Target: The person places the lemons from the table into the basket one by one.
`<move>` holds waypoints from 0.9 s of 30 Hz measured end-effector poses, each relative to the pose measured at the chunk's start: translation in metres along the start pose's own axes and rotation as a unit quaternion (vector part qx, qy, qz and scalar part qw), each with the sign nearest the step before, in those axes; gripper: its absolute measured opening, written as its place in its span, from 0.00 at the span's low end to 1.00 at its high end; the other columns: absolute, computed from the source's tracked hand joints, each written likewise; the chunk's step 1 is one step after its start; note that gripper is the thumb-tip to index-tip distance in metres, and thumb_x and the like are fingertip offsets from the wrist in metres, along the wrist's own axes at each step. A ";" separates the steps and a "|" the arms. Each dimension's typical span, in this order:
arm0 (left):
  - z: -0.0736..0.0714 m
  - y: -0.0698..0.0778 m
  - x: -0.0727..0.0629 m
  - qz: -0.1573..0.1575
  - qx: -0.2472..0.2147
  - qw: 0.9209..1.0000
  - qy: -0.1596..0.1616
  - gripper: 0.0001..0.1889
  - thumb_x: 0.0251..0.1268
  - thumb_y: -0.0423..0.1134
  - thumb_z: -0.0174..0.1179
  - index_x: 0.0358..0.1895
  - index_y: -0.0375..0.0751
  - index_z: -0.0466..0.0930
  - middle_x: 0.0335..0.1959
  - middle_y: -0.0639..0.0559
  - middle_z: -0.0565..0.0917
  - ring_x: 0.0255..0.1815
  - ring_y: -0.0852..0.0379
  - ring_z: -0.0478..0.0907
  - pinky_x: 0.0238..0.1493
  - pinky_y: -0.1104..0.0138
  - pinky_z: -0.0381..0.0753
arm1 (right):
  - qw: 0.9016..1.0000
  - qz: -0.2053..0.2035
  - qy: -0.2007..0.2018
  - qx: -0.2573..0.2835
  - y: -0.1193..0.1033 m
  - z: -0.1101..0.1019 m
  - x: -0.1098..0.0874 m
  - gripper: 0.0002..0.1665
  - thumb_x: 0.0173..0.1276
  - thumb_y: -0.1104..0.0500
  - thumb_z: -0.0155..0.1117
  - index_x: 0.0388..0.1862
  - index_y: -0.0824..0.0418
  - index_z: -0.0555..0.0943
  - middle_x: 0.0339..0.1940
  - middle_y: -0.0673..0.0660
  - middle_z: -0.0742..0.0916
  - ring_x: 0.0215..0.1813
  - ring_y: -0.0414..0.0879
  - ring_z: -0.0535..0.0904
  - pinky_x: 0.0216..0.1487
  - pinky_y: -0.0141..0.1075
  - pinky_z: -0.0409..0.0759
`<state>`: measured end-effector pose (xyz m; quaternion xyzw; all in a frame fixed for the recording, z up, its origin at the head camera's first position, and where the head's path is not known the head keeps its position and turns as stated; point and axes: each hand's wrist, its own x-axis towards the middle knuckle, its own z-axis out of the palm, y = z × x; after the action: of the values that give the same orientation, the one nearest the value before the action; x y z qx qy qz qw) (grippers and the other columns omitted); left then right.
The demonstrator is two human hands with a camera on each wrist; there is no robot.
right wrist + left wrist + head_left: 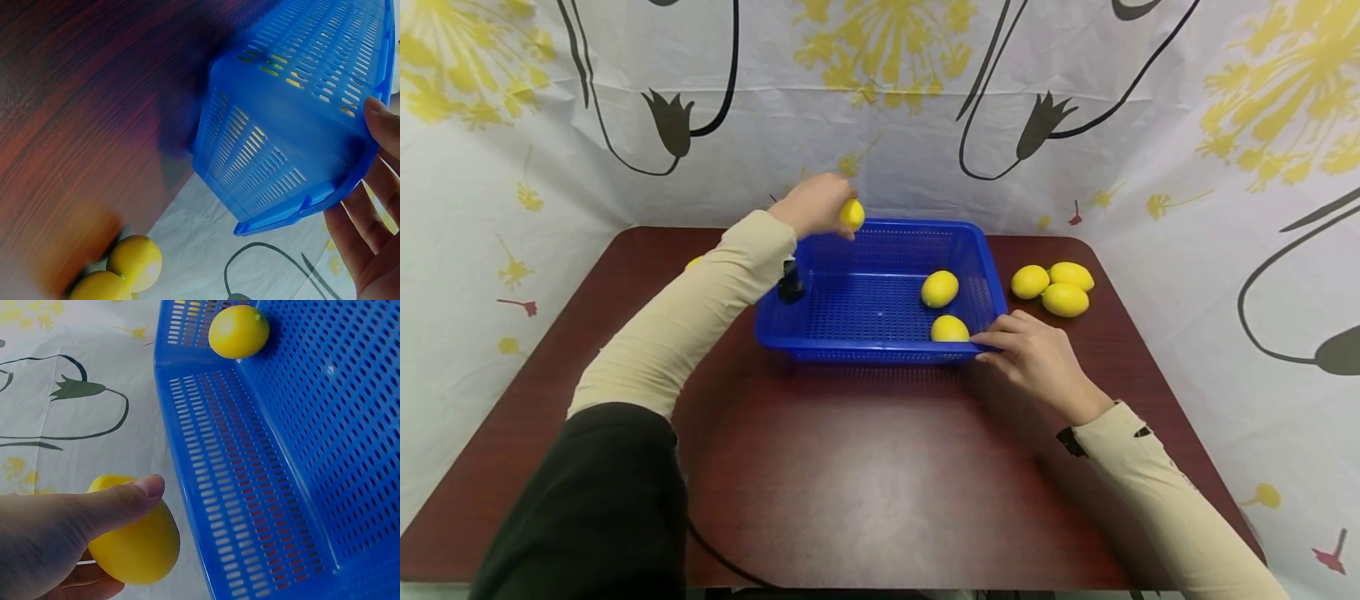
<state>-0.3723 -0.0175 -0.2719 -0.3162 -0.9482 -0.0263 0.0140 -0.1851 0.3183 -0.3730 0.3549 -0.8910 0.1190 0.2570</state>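
Observation:
My left hand (816, 204) holds a yellow lemon (852, 215) over the back left rim of a blue plastic basket (865, 344). In the left wrist view the thumb lies across this lemon (140, 550), and fingers curl beneath it. Two lemons sit inside the basket toward its right side: one lemon (940, 289) near the middle, another lemon (950, 328) by the front wall. At the front right corner, my right hand (1037, 354) grips the basket's rim. The right wrist view shows its thumb (382, 122) on one side of that rim and fingers on the other.
Three lemons (1065, 300) lie grouped on the dark red-brown table (880, 467), right of the basket. A bit of yellow (695, 261) peeks out behind my left forearm. Patterned white cloth (880, 150) hangs behind the table and along both sides. A black cable (722, 560) crosses the front edge.

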 end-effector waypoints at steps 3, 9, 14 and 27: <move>0.001 0.006 0.008 0.000 0.003 1.000 -0.008 0.28 0.52 0.48 0.75 0.51 0.31 0.81 0.49 0.37 0.84 0.53 0.41 0.79 0.58 0.51 0.77 | 1.000 0.001 0.001 0.002 0.000 0.000 0.000 0.14 0.52 0.57 0.80 0.40 0.53 0.90 0.32 0.48 0.85 0.34 0.41 0.75 0.27 0.35 0.75; 0.005 0.018 0.023 -0.006 0.004 0.999 -0.034 0.27 0.52 0.48 0.74 0.49 0.32 0.81 0.49 0.39 0.84 0.51 0.42 0.80 0.57 0.51 0.78 | 1.000 -0.002 0.005 0.003 0.000 0.001 0.000 0.15 0.52 0.57 0.80 0.40 0.53 0.90 0.32 0.48 0.85 0.33 0.41 0.75 0.28 0.35 0.75; 0.009 0.029 0.033 -0.004 0.008 0.999 -0.046 0.24 0.54 0.47 0.73 0.48 0.34 0.81 0.48 0.41 0.85 0.50 0.44 0.80 0.55 0.52 0.80 | 1.000 0.000 0.007 0.003 0.000 0.001 -0.001 0.15 0.52 0.57 0.80 0.41 0.53 0.90 0.32 0.48 0.86 0.33 0.41 0.74 0.27 0.35 0.75; 0.030 0.059 0.051 0.018 0.020 0.996 -0.086 0.24 0.56 0.46 0.73 0.52 0.37 0.80 0.51 0.44 0.84 0.52 0.47 0.80 0.57 0.55 0.80 | 1.000 -0.003 0.011 0.011 0.004 0.003 -0.002 0.15 0.52 0.57 0.80 0.41 0.52 0.90 0.32 0.47 0.85 0.34 0.41 0.75 0.28 0.36 0.76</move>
<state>-0.3778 0.0624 -0.2969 -0.3341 -0.9403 0.0202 -0.0610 -0.1876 0.3211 -0.3768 0.3592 -0.8857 0.1315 0.2633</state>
